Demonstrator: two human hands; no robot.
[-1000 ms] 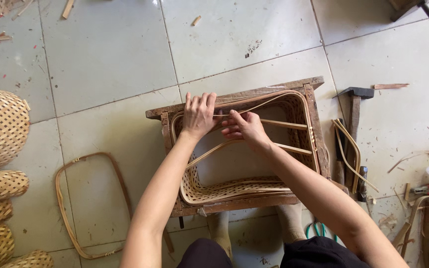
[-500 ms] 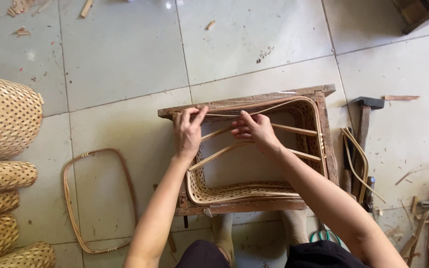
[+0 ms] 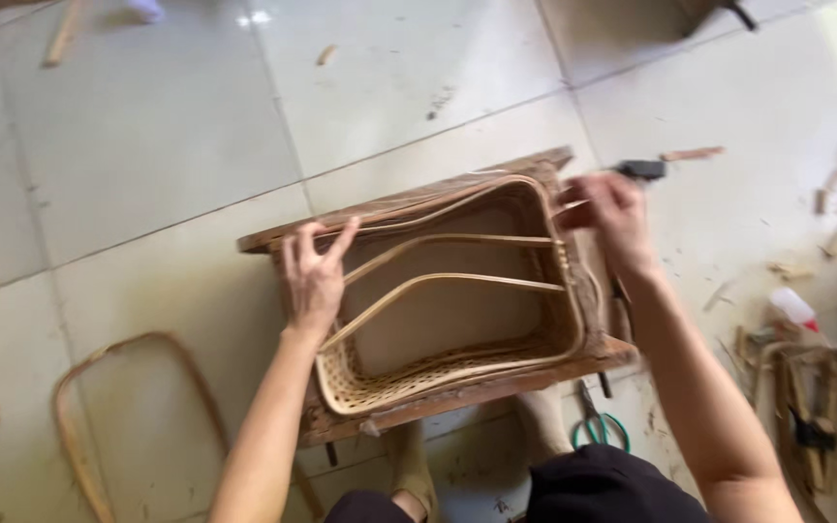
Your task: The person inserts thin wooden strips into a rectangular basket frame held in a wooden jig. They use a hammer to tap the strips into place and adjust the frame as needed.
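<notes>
— Woven cane: where is the basket (image 3: 457, 320) kept?
— It is laid on a low wooden stand (image 3: 409, 208) over the tiled floor (image 3: 147, 145), steadied so the rim can be worked.
— How is it held?
— The left hand (image 3: 314, 281) is pressed flat, fingers spread, on the near rim; the right hand (image 3: 604, 208) is pinched on a cane strip (image 3: 457, 239) at the far corner.

A pale woven cane basket (image 3: 457, 358) sits on a rough, worn wooden bench (image 3: 409, 199) over glossy floor tiles (image 3: 157, 126).
</notes>
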